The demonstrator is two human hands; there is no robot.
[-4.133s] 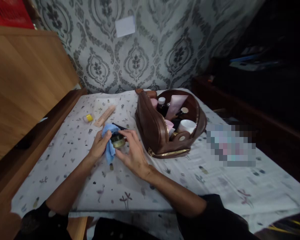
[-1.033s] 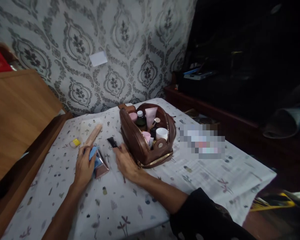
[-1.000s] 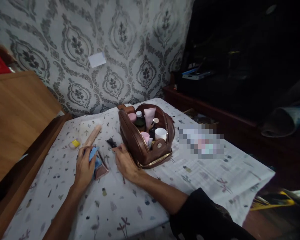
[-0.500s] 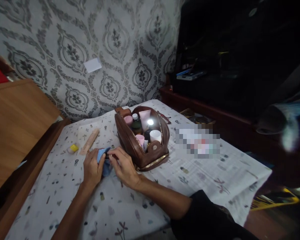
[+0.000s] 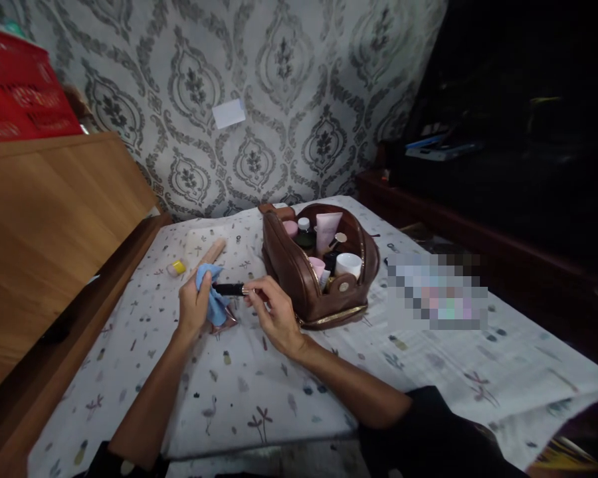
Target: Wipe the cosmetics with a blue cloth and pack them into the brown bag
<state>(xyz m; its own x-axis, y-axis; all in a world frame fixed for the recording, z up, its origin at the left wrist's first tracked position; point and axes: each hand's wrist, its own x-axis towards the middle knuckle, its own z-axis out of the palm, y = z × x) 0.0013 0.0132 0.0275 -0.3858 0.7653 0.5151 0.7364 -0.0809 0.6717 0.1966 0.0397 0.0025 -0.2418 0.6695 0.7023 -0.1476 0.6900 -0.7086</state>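
Right now, your left hand (image 5: 193, 305) is folded tight on a soft, crumpled blue cloth (image 5: 213, 300). Your right hand (image 5: 275, 312) pinches one end of a smooth, thin black stick (image 5: 230, 289) with its fingertips. The stick lies flat across the gap between your two hands, which are near each other but not touching. Its other end meets the cloth; you can't tell how far it goes in. Just below the cloth, a flat, shiny, pinkish-brown thing (image 5: 225, 322) pokes out.

Past your left hand is a long, peach-coloured tube (image 5: 213, 252). Beside it sits a little see-through thing with a bright yellow part (image 5: 178, 267). They rest on a white tablecloth (image 5: 229, 392) with small pictures of birds and plants.

To the right of the stick stands a big, rounded brown bag (image 5: 293, 282), smooth like leather, with its top wide open and a gold zip (image 5: 336, 315) low on its front. Inside, at the back, are a round pink lid (image 5: 290, 229), a dark bottle with a white cap (image 5: 304, 232) and a pale pink tube (image 5: 327, 231). Nearer the front are a round white jar (image 5: 347, 264) and a pink pot (image 5: 317, 267).
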